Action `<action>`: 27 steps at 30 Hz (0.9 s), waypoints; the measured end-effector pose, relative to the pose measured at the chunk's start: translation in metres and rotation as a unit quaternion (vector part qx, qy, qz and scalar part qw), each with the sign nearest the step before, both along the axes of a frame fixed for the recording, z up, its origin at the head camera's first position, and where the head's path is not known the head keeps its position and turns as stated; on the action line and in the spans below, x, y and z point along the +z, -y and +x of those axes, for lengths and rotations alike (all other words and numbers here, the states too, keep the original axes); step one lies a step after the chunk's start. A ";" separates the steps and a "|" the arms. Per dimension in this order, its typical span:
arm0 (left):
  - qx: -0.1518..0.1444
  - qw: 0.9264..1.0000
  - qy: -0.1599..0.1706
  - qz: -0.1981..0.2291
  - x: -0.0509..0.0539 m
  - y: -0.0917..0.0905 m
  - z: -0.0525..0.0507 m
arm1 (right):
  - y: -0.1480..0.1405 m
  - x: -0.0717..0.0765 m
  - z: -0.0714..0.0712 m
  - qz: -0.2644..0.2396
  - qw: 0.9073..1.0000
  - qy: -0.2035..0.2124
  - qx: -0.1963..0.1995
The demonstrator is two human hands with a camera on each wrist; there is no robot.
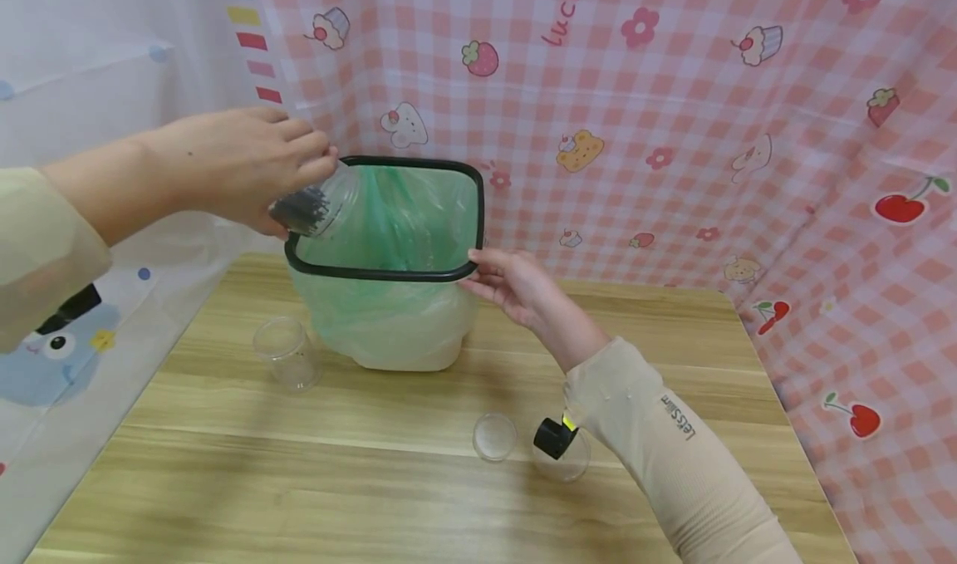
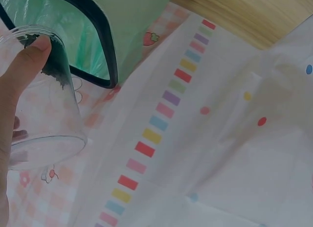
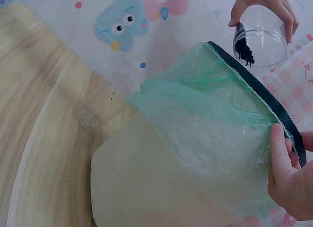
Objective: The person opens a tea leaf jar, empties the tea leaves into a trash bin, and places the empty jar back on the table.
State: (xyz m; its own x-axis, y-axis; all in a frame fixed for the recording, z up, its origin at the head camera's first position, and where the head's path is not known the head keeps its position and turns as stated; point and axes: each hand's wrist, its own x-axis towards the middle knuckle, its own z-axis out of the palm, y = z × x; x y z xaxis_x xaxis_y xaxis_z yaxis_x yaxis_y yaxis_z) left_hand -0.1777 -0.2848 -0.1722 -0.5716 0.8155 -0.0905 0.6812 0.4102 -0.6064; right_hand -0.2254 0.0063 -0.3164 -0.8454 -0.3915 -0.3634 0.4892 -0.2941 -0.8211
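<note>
My left hand [image 1: 254, 161] grips a clear plastic jar [image 1: 340, 194] tilted over the left rim of a trash bin [image 1: 407, 331]. Dark, shredded-looking bits [image 3: 243, 47] lie along the jar's lower side near its mouth. A green plastic bag [image 1: 396, 223] lines the bin and folds over its outside, under a black rim [image 1: 381, 275]. At the bin's right front corner, my right hand [image 1: 519, 288] pinches that rim, thumb on one side and fingers against the bag on the other. In the left wrist view, the left thumb [image 2: 29, 56] presses along the jar's side.
Another clear jar [image 1: 287, 356] stands on the wooden table [image 1: 336, 473], left of the bin. Two clear round lids, one lid [image 1: 495, 437] nearer the middle and one lid [image 1: 571, 464] partly behind the right wrist camera, lie in front. A checked pink curtain [image 1: 598, 74] hangs behind.
</note>
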 end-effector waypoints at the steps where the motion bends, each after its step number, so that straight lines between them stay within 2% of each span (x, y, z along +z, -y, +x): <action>1: 0.000 1.000 0.000 -0.002 0.000 0.000 0.000 | 0.000 0.000 0.000 0.000 1.000 0.000 0.000; 14: -0.027 0.999 -0.016 -0.024 0.002 -0.004 -0.004 | 0.000 -0.001 0.000 0.000 1.000 -0.003 0.003; 27: -0.040 0.998 -0.014 -0.047 0.000 -0.009 -0.007 | -0.001 -0.001 0.000 -0.003 1.000 -0.008 0.006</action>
